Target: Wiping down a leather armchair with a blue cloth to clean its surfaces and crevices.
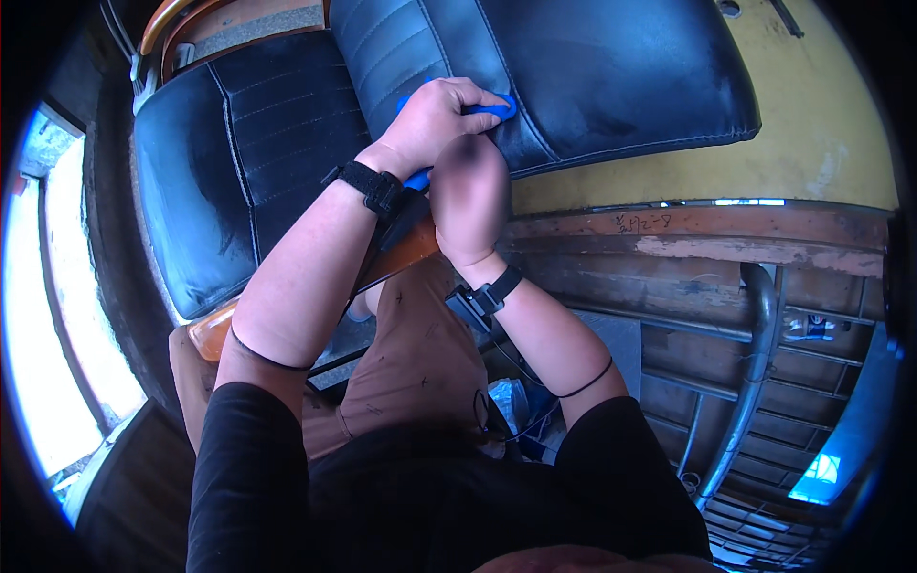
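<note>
The left hand (435, 119) lies on top of a tool (463, 115), pressing it onto the near edge of a seat cushion (592, 67). The right hand (470, 196) sits just below and right of the left hand, touching it, at the cushion's edge. A second cushion (239, 162) lies to the left, side by side with the first. Both cushions rest on a wooden frame (215, 329), whose rail passes beneath the wrists. A wall (802, 143) stands to the right of the cushions. Below the wall run planks (707, 239), and a pipe (755, 382) goes down in front of them. The person's knee (420, 353) lies between the forearms.
</note>
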`<state>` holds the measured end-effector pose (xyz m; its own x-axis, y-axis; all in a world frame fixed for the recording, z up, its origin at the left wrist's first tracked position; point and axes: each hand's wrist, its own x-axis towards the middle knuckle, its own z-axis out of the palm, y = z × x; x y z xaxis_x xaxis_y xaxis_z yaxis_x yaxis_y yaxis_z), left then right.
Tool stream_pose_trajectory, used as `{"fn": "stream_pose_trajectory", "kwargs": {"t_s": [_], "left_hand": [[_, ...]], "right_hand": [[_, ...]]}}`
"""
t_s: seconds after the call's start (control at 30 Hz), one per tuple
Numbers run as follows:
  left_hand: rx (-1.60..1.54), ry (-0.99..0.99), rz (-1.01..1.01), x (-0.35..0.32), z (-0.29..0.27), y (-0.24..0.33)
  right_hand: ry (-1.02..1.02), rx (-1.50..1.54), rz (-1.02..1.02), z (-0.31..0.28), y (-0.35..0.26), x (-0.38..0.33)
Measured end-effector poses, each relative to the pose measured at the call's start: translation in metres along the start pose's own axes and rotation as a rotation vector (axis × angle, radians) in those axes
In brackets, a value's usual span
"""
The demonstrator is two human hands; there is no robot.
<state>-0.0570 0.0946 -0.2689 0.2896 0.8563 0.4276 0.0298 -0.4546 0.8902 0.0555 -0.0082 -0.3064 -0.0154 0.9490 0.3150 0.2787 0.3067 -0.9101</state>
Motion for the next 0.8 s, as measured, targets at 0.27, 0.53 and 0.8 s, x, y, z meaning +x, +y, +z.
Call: {"fn": "stream_pose_trajectory", "kwargs": {"t_s": [0.27, 0.53, 0.8], "left_hand": [[-0.083, 0.092, -0.126, -0.0008, 0.0047, 0.0103], [-0.003, -0.007, -0.005, -0.0012, 0.0044, 0.0099], [0.061, -0.01, 0.091, -0.0017, -0.0007, 0.0061]], "right_hand": [[0.137, 0.014, -0.075, -0.0003, 0.0003, -0.0037], [0.109, 0.013, -0.066, -0.0029, 0.0003, -0.0034], [0.125, 0.029, -0.067, 0.0004, -0.0014, -0.0026]]}}
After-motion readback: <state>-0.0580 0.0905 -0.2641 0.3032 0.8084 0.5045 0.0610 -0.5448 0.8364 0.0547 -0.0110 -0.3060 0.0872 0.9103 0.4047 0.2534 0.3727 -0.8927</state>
